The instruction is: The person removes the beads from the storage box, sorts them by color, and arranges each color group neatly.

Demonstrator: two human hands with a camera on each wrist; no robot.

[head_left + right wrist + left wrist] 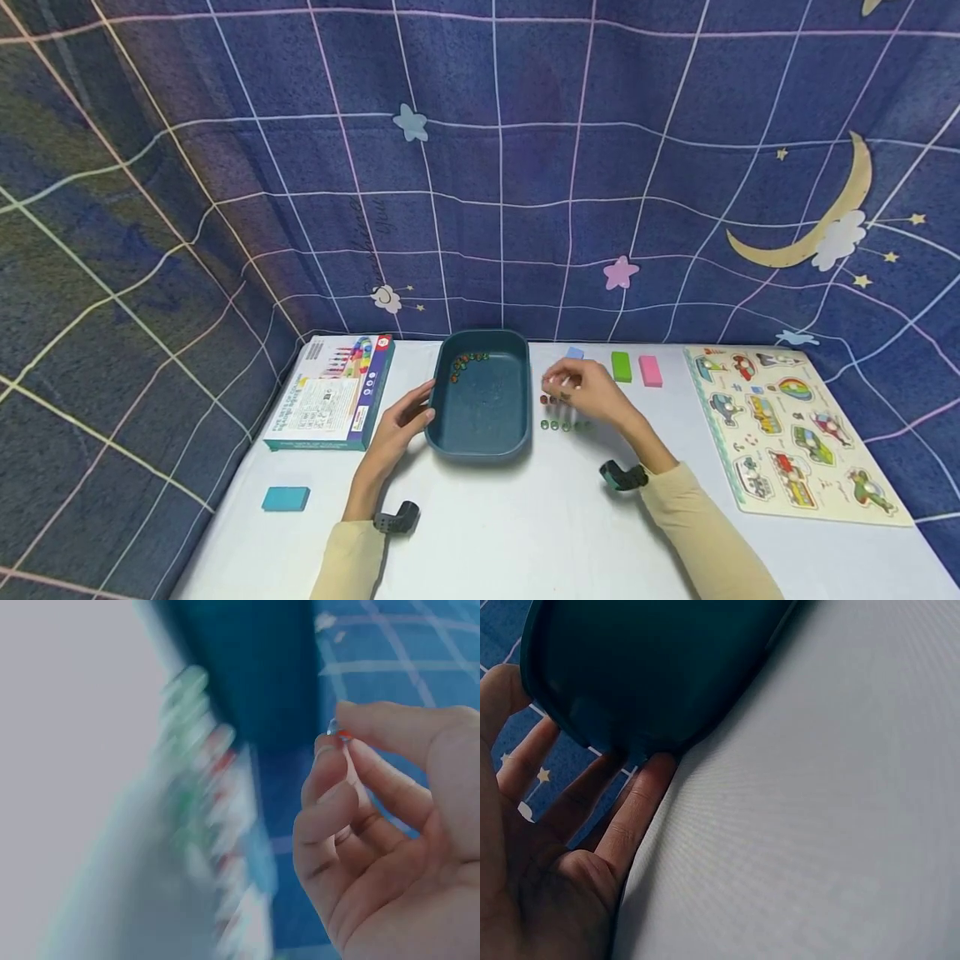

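Note:
A dark teal tub [483, 408] stands on the white table with several green and orange-red marbles [463, 362] inside, at its far left. My left hand [401, 418] rests its fingertips against the tub's left rim; the left wrist view shows these fingers [634, 806] spread and fairly straight. To the right of the tub, my right hand [588, 389] is raised above the marbles. Thumb and index finger pinch a small clear marble with an orange-red streak [341, 733]. Below are a row of green marbles [566, 426] and some red ones [544, 400], partly hidden by that hand.
A boxed set [330, 392] lies left of the tub, with a teal block [286, 499] nearer me. Blue [575, 353], green [621, 367] and pink [650, 371] blocks lie behind the right hand. A wooden peg puzzle [798, 433] is at the right; a curtain [525, 167] hangs behind.

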